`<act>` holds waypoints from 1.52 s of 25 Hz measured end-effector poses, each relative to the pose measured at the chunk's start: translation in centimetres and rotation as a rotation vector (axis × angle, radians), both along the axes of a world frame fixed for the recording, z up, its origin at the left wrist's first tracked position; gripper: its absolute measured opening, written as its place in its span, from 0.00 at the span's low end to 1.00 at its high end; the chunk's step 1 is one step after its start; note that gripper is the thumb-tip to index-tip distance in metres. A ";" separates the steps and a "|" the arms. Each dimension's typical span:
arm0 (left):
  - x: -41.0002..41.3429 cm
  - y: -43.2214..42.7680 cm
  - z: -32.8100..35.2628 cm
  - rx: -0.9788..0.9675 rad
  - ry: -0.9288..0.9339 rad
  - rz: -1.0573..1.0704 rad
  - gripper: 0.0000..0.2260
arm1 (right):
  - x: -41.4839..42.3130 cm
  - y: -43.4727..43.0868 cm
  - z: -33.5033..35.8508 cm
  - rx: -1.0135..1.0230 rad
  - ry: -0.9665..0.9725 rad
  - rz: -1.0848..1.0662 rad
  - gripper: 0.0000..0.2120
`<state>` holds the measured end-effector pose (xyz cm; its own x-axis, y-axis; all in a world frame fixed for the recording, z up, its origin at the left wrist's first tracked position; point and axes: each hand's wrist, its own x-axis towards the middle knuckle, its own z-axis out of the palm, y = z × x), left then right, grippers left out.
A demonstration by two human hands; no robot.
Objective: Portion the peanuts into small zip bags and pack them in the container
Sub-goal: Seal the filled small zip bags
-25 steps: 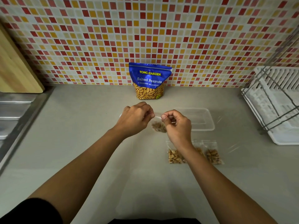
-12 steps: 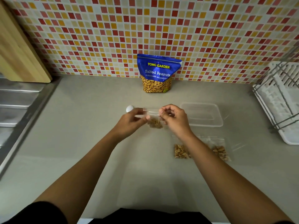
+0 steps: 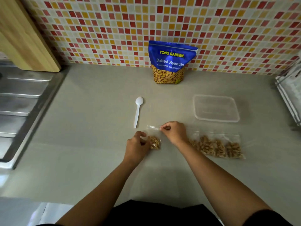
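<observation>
Nearest the person, two bare forearms reach forward over the grey countertop (image 3: 84,144). The left hand (image 3: 136,146) presses down on the lower, peanut-filled end of a small clear plastic zip bag (image 3: 154,141), fingers curled against the nuts. The right hand (image 3: 175,132) pinches the bag's zip strip at its upper edge between thumb and fingertips. The bag lies flat, directly between both hands; its long axis runs from the near nut end away toward the seal. The seal strip runs left to right, so closing it appears to call for a sideways slide of the right hand.

Just right of the right wrist lie further filled clear zip bags (image 3: 218,146), side by side and overlapping. Beyond the hands, a white plastic spoon (image 3: 138,111) lies bowl away. The empty clear rectangular plastic container (image 3: 215,108) sits farther back on the right, nearer the right hand. The blue foil peanut pouch (image 3: 170,62) stands upright against the mosaic tiled wall (image 3: 114,22).
</observation>
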<state>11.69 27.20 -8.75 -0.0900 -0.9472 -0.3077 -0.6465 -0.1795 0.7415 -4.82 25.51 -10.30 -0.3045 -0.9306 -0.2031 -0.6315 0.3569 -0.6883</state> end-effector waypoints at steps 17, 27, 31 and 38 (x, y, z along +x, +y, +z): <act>-11.0 -3.9 0.9 -0.221 -0.169 -0.552 0.15 | -10.6 4.5 2.5 0.006 0.371 0.074 0.15; -12.5 -3.4 -0.1 -0.180 -0.062 -0.542 0.04 | -11.0 5.9 1.8 -0.054 0.471 0.188 0.06; -10.7 -4.0 1.3 0.134 0.422 -0.315 0.07 | -9.7 6.3 2.6 -0.176 -0.112 -0.064 0.05; -7.1 -6.0 5.7 0.136 0.519 -0.375 0.04 | -5.0 4.5 3.5 -0.359 -0.585 -0.323 0.06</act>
